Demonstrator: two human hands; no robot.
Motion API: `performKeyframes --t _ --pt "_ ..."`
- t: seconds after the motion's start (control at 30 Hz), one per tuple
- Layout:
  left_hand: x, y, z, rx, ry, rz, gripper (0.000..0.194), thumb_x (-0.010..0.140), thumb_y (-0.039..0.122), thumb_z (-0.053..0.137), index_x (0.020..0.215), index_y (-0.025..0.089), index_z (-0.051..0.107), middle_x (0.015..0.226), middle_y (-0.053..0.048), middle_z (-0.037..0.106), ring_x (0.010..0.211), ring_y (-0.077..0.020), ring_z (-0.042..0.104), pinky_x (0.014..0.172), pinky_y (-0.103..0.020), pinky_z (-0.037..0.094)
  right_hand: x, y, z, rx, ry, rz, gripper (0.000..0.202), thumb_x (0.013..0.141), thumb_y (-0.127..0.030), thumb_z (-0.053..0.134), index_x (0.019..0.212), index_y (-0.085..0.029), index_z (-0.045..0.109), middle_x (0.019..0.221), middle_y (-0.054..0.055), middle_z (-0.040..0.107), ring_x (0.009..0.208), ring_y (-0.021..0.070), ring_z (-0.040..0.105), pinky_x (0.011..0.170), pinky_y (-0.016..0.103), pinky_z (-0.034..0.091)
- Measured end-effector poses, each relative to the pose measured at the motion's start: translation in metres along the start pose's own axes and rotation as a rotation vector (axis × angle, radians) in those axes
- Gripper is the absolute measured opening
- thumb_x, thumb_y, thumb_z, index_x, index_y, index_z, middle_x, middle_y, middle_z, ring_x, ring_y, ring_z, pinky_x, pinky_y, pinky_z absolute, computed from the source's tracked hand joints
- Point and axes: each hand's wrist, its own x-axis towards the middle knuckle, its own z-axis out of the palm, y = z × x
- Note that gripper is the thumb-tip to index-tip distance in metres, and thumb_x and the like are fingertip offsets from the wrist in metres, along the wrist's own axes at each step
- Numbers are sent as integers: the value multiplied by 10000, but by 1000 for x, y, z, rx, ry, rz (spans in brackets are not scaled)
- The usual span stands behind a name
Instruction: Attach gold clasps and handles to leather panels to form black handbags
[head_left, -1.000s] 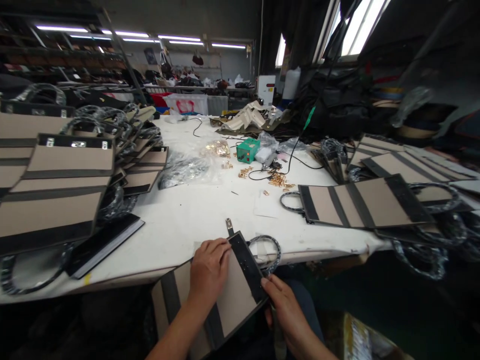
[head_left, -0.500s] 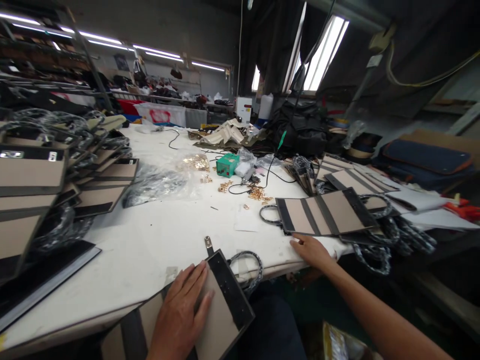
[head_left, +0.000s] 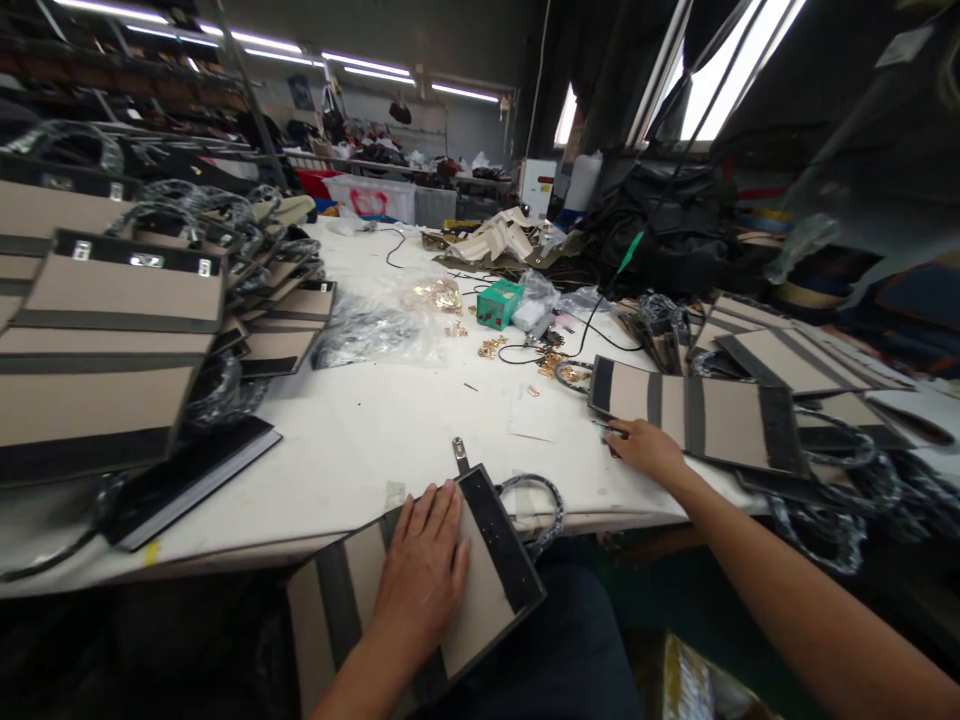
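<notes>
My left hand [head_left: 424, 560] lies flat, fingers stretched out, on an opened-out bag body [head_left: 487, 590] with beige lining and dark bands. This bag body rests over the table's front edge and my lap. A strap with a metal clasp [head_left: 460, 452] sticks up from its far edge, and a plastic-wrapped handle [head_left: 555, 500] loops out on the right. My right hand [head_left: 641, 450] is at the table's right, fingers closed around a small dark item [head_left: 611, 428] too small to name. Just beyond it lies another opened-out bag body [head_left: 709, 415].
Stacked bag bodies [head_left: 124, 290] with wrapped handles stand at the left. On the white table [head_left: 360, 450] lie a clear plastic bag [head_left: 375, 335], small gold fittings [head_left: 551, 365] and a green box [head_left: 499, 305] with a cable. More bag bodies [head_left: 795, 360] lie at the right.
My right hand has closed on a small dark item beside the right bag body's near edge. The view has turned left. My left hand still lies flat on the near bag body.
</notes>
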Motion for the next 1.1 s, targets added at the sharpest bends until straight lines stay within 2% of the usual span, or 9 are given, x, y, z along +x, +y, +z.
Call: performKeyframes --t 0.13,0.37,0.5,0.6,0.73,0.8,0.93,1.03,1.1 --pt "1 4 -3 -27 -46 -53 549 973 364 473 1475 143 489 1565 -115 448 1458 -327 397 1215 -567 301 2 -1 3 0 -7 -13 398 919 -403 521 1198 -242 755 1129 111 744 1054 283 661 844 323 448" --pt "4 -5 -3 -64 -95 -22 620 990 495 450 1482 119 469 1572 -126 435 1464 -309 391 1218 -562 292 5 0 -6 66 33 18 296 849 -289 573 1036 -235 796 1105 72 764 1021 264 664 788 305 446" --pt "4 -5 -1 -49 -78 -22 624 989 491 450 1481 108 469 1571 -127 433 1463 -311 392 1217 -561 290 5 0 -13 148 4 49 262 801 -228 596 965 -173 793 872 103 772 826 230 683 713 300 461" --pt "3 -5 0 -56 -65 -24 624 984 495 458 1479 116 475 1561 -122 450 1454 -310 406 1216 -554 294 3 0 -19 234 -46 113 308 766 -171 582 998 -130 782 660 85 717 609 192 641 579 285 446" --pt "3 -7 3 -91 -28 -23 619 975 485 481 1484 132 471 1552 -121 467 1448 -311 415 1213 -556 298 -4 -1 -29 359 -54 126 441 763 -160 561 1166 -125 735 717 70 723 554 158 609 504 255 426" --pt "3 -7 3 -108 -16 -23 621 974 486 487 1487 138 468 1550 -121 470 1447 -313 416 1214 -561 295 -10 -5 -35 407 -52 107 469 773 -157 541 1205 -122 720 677 51 703 526 143 588 504 249 428" --pt "2 -5 -2 -132 -37 -34 616 978 483 482 1489 138 464 1554 -120 465 1454 -306 406 1224 -551 282 -34 -32 -45 484 -92 23 385 801 -205 552 1122 -113 744 504 -1 591 475 131 540 517 246 427" --pt "2 -2 -8 -146 -76 -52 608 984 470 477 1493 140 456 1572 -115 440 1471 -295 381 1238 -535 262 -64 -76 -45 639 -207 -144 416 806 -283 612 1182 -130 708 551 -25 591 486 126 527 508 240 422" --pt "2 -1 -10 -150 -98 -66 608 984 464 482 1498 142 447 1584 -112 422 1480 -291 364 1243 -530 252 -84 -110 -41 698 -318 -258 390 812 -332 636 1143 -145 722 570 -27 595 507 130 538 514 240 425"
